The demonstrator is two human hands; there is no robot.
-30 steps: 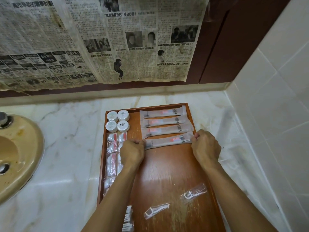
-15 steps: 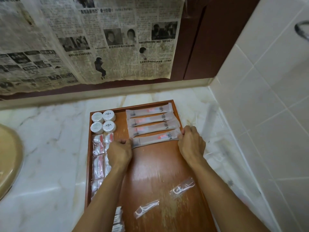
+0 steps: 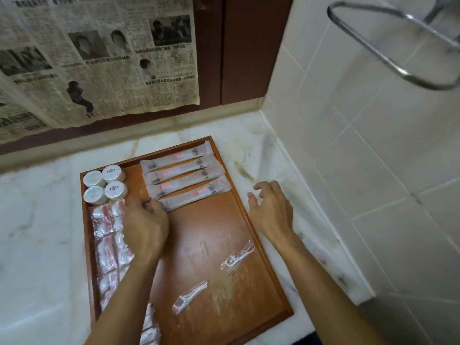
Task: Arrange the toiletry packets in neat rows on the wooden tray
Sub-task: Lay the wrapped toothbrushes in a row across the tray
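The wooden tray (image 3: 251, 247) lies on a marble counter. Several long toothbrush packets lie in a row at its far right; the nearest one (image 3: 199, 195) is the lowest of them. My left hand (image 3: 146, 227) pinches that packet's left end. To the right of the tray's rim, my right hand (image 3: 271, 210) hovers over the counter with loosely curled fingers and holds nothing. Several round white tubs (image 3: 104, 183) sit at the far left corner. Small red-and-white packets (image 3: 107, 242) line the left side. Two floss-pick packets (image 3: 237, 257) (image 3: 190, 296) lie loose on the bare wood.
A tiled wall (image 3: 373, 170) rises close on the right, with a metal towel ring (image 3: 398, 46) above. Newspaper (image 3: 99, 58) hangs on the back wall. Marble counter (image 3: 39, 245) extends to the left. More clear packets (image 3: 321, 255) lie on the counter strip right of the tray.
My right hand has let go of the nearest toothbrush packet's right end and moved off the tray to the right. The left hand stays at the packet's left end. The view has shifted right.
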